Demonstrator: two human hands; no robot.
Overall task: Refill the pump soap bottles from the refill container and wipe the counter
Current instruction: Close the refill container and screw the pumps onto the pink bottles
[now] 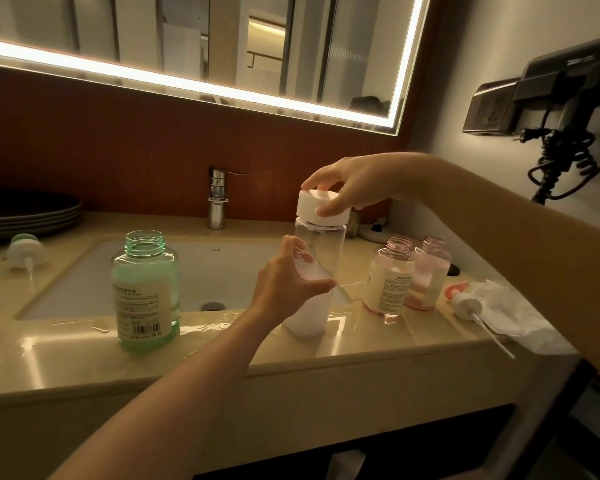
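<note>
A tall clear refill container (321, 244) with white liquid in its lower part stands on the counter's front edge (222, 344). My left hand (288, 282) grips its body. My right hand (354, 183) pinches its white cap (321, 204) from above. An open green soap bottle (145, 292) stands to the left. Two open pink soap bottles (388, 280) (428, 275) stand to the right. A green-topped pump head (25, 251) lies at the far left; a pink pump head (465, 303) lies on a white cloth (506, 313) at the right.
A white sink (201, 271) with a chrome tap (218, 199) lies behind the bottles. Dark plates (28, 211) are stacked at the back left. A lit mirror (205, 46) hangs above. A hair dryer (565, 98) with a coiled cord hangs on the right wall. The counter looks wet near the front.
</note>
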